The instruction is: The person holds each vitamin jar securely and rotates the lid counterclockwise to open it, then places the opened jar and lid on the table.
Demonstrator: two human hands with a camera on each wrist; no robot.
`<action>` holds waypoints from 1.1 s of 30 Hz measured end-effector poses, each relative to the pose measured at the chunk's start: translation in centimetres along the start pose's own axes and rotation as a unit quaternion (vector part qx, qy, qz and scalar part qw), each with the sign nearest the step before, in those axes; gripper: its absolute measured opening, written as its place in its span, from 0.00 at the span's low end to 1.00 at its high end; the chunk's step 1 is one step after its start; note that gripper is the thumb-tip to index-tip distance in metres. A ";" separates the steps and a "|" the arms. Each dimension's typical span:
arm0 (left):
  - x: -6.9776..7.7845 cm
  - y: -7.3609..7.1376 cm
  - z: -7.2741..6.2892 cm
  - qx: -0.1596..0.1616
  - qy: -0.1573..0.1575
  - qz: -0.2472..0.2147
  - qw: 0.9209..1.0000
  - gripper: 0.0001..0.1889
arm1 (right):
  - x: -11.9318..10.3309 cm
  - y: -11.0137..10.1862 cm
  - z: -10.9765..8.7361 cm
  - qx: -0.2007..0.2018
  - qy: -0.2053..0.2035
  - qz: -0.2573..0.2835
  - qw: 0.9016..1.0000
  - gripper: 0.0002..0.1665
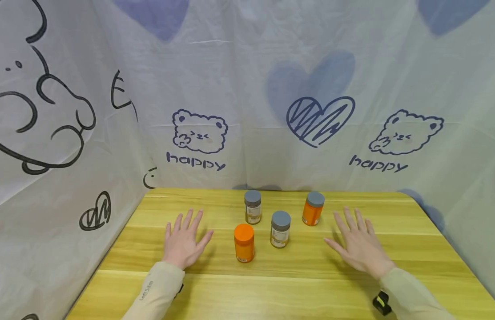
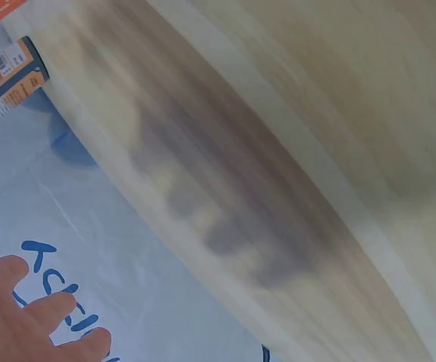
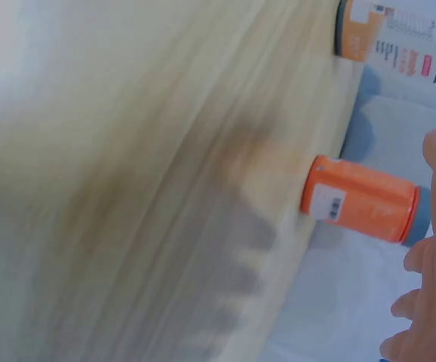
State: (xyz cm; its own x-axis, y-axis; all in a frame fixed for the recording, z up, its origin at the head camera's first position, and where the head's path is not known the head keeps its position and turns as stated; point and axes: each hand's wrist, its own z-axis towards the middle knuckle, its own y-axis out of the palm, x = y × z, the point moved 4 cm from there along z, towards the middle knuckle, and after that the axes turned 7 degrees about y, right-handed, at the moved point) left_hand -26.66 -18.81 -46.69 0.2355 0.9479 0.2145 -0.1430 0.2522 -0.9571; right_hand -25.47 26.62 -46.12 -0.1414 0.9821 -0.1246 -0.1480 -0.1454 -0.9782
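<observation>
Between my two hands several small bottles stand upright on the wooden table. Nearest to me is an orange bottle with an orange cap [image 1: 244, 243]. Behind it to the right is a white-labelled bottle with a grey cap [image 1: 280, 229], and a similar grey-capped bottle [image 1: 253, 207] is farther back. An orange bottle with a grey cap [image 1: 313, 209] stands at the right; the right wrist view shows it close to the fingers. My left hand [image 1: 185, 242] is spread left of the bottles, holding nothing. My right hand [image 1: 358, 244], fingers also spread, is right of them, empty.
The wooden table [image 1: 215, 293] ends at the back against a white cloth curtain [image 1: 247, 89] printed with bears, hearts and writing. A second cloth side [image 1: 51, 213] hangs along the left. A dark wrist camera [image 1: 382, 303] sits at my right sleeve.
</observation>
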 end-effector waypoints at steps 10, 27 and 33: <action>1.3 -0.2 0.3 0.025 0.025 -0.036 0.999 0.39 | -2.5 -1.4 -0.1 0.011 -0.026 0.027 0.999 0.50; 5.0 -0.4 1.1 0.057 0.098 -0.162 0.980 0.33 | -8.6 -3.1 -0.1 0.015 -0.071 0.189 0.979 0.42; 5.6 0.2 1.0 0.023 0.100 -0.246 0.964 0.32 | -10.8 -3.0 -0.5 0.016 -0.089 0.264 0.960 0.37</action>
State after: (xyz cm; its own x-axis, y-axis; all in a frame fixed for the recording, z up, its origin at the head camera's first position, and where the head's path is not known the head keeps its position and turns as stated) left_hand -26.34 -13.26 -45.47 0.4653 0.6555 0.5948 -0.0070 0.6747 -0.7381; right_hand -23.05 16.49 -41.88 -0.3700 0.7349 -0.5684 -0.0388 -0.6235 -0.7809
